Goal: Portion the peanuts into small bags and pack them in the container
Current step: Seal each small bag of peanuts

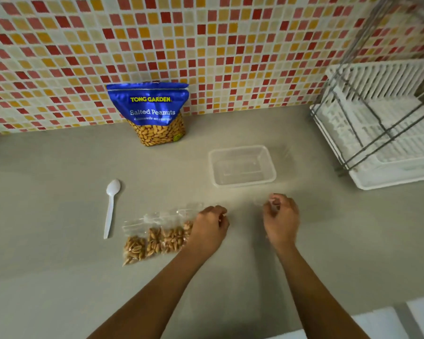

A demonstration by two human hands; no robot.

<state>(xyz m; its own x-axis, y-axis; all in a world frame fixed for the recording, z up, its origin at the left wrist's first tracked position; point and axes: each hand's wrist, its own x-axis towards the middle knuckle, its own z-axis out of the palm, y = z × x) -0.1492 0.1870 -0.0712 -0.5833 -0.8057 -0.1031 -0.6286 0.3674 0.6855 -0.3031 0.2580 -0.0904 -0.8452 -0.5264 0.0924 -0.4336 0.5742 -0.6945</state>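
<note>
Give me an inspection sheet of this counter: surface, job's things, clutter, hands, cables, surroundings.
Surface: grey counter, no spilled peanuts seen.
Job's things: blue peanut pouch upright against the wall; clear container open with nothing in it; white plastic spoon lying flat; filled small bags in an overlapping row, at least four, the last partly hidden.
Clutter: nothing seen.
Hands: left hand over the right end of the bag row, grip unclear; right hand curled, pinching something small and clear, hard to make out.
Cables: nothing seen.
Surroundings: mosaic tile wall; white dish rack with a metal frame at right.
</note>
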